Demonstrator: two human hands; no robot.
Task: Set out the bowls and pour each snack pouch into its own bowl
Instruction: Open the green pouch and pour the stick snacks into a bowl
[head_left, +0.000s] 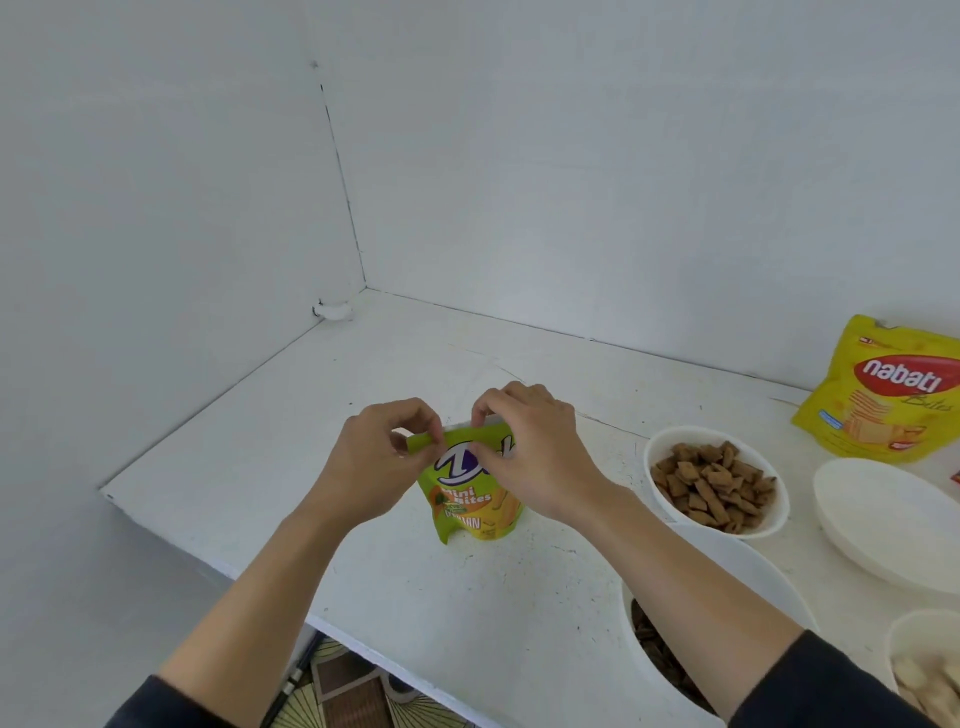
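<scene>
- A person's left hand (374, 457) pinches the left end of the top strip (421, 441) of a green pouch (475, 499) between thumb and fingertips. The strip looks curled or folded over there.
- The green pouch stands upright on the white desk (363, 545), directly under and between both hands. It is lime green with a purple-and-white logo, the words "Mini Bites" and pictured yellow snack pieces. One bottom corner flares outward.
- The film looks thin, soft and slick, and the pack probably weighs little. It would likely crumple if squeezed at the middle. The flat sealed top edge, where the fingers are now, seems the surest place to take hold, and the lower body is the place to steady it when tipping.
- The right hand (535, 452) grips the top edge just beside the left, with fingers curled over the back and thumb in front. Whether the seal has opened cannot be told.
- Just right of the right hand sits a white bowl of brown pieces (696, 434).
- Below the right forearm is a nearer bowl (753, 566), also holding dark snacks and partly hidden by the arm.
- Further right lies an empty bowl (883, 519), probably meant for this pouch.
- Beyond it a yellow pouch (883, 395) leans by the wall, well apart from the hands.
- A bowl of pale pieces (904, 629) shows at the lower right edge.
</scene>
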